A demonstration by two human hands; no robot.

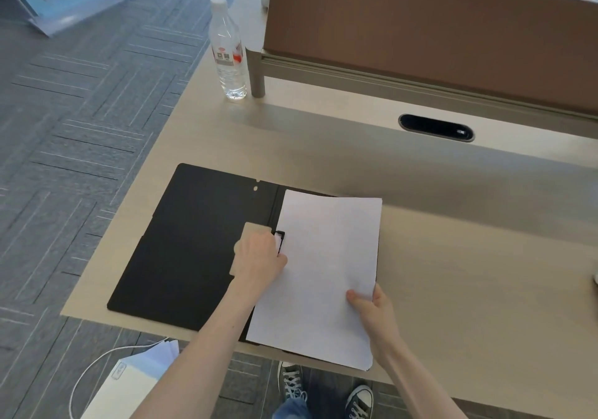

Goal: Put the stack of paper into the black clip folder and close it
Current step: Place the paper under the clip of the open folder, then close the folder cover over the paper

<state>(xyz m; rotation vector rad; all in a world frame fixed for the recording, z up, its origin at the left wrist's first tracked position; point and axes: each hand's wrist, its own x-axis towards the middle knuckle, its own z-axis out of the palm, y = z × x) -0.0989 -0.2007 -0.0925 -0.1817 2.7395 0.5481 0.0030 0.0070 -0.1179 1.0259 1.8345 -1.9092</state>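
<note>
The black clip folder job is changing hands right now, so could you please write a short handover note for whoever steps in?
Left hand: at the clip beside the folder's spine, fingers on it; whether the clip is lifted cannot be told.
Right hand: pinching the lower right corner of the stack of paper.
Black clip folder: lying open on the desk near its front edge.
Paper: lies over the folder's right half, slightly skewed, its bottom edge overhanging the desk front.
Done: folder opened, paper brought to the clip.
Left: square the stack, secure it under the clip, close the cover.
</note>
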